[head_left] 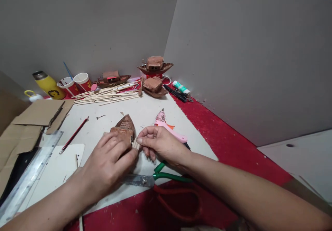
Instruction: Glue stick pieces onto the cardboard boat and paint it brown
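A small brown model boat [126, 124] with a covered cabin [122, 134] lies on the white board in front of me. My left hand [111, 158] is wrapped over the near end of the boat, hiding its stern. Beside the cabin's right edge, my right hand [153, 141] pinches a short pale wooden strip [136, 144] between thumb and forefinger. The strip touches the side of the boat, close to my left thumb. Just below my hands lie scissors [145, 181] with green and red handles. A pink glue gun [169, 129] rests behind my right hand.
Long thin sticks [109, 94] are heaped at the back, near other model boats [155, 66]. Paper cups [82, 81] and a yellow bottle [50, 85] stand at back left. Cardboard [38, 111], a clear ruler [33, 175] and a pencil [74, 135] lie left. Grey walls enclose the table.
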`<state>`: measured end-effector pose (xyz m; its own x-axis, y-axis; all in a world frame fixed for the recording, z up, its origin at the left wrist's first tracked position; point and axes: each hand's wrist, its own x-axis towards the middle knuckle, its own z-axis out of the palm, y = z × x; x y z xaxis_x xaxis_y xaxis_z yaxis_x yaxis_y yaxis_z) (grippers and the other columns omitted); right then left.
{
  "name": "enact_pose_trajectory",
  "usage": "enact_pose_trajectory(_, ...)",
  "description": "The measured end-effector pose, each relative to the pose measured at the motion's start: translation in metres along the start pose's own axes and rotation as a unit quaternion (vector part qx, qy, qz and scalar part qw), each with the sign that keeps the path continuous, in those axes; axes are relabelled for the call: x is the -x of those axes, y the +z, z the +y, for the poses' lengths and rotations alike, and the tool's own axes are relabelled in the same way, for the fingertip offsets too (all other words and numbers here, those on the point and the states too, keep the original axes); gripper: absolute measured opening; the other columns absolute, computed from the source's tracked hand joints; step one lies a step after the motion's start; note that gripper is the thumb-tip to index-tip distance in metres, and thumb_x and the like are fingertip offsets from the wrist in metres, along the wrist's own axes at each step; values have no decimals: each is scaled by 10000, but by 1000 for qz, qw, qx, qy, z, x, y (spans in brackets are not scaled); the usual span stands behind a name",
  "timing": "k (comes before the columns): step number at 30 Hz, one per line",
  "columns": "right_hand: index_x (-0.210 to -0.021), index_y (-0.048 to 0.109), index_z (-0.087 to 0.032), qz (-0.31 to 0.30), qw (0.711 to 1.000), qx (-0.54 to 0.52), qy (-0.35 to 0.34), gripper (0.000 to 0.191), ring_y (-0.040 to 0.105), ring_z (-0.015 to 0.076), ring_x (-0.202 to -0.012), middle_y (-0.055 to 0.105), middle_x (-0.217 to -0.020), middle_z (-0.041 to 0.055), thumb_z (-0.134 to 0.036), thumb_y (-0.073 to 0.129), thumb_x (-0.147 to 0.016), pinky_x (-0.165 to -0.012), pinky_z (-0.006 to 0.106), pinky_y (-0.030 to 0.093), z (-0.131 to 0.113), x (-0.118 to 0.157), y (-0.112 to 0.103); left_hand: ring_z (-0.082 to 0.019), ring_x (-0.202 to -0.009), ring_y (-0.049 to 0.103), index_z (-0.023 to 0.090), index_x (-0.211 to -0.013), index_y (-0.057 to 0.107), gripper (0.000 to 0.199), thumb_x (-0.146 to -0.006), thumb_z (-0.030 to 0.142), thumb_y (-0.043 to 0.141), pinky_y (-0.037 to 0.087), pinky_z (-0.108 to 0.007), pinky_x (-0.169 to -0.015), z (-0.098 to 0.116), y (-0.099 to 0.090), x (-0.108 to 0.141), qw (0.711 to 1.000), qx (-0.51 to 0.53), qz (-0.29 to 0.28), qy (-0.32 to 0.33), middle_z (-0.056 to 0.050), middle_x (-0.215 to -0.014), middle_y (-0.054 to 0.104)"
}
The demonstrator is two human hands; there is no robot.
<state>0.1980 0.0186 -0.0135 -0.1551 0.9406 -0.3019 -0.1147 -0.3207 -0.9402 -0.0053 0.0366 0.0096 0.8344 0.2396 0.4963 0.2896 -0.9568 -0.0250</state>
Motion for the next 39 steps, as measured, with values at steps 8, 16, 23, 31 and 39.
enact_pose_trajectory(8, -902, 649, -173, -14, 985, 168, -22, 253, 544, 108, -434, 657, -572, -12, -400, 656, -790, -435, 220, 426, -25, 18, -18, -218, -821, 636, 124, -1041, 663, 194, -896, 74, 543, 455, -427, -933, 2, -2, 3, 999, -20, 25, 11, -83, -863, 735)
enact_pose_trajectory(16, -1059, 662, -151, 139, 673, 722, -81, 320, 674, 290, -976, 718, -1091, 160, -429, 576, -928, -681, 315, 471, -39, 29, -72, -155, -704, 670, 257, -825, 678, 49, -859, 221, 677, 530, -270, -687, 9, -13, -1, 909, 213, 132, -332, 19, -766, 726)
enact_pose_trajectory(23, -1003, 654, -158, 104, 672, 732, -53, 266, 676, 236, -784, 719, -982, 128, -377, 523, -930, -592, 292, 390, -20, 17, -79, -99, -636, 650, 282, -878, 755, 198, -716, 357, 841, 526, -158, -582, 3, -22, -4, 716, 419, 183, -528, 49, -753, 733)
enact_pose_trajectory(31, -942, 662, -207, 166, 920, 344, -92, 362, 557, 187, -578, 616, -658, 30, -529, 613, -783, -510, 302, 405, -45, 47, -99, -122, -636, 705, 199, -868, 765, 285, -633, 286, 900, 579, -198, -643, 1, -26, -10, 548, 575, 197, -575, -16, -785, 779)
enact_pose_trajectory(39, -753, 707, -231, 29, 964, 264, -20, 368, 486, 146, -465, 548, -508, -7, -587, 638, -812, -415, 264, 385, -21, 71, -68, -130, -591, 708, 176, -794, 726, 257, -629, 266, 901, 593, -208, -627, 7, -31, -13, 536, 581, 199, -579, 6, -665, 728)
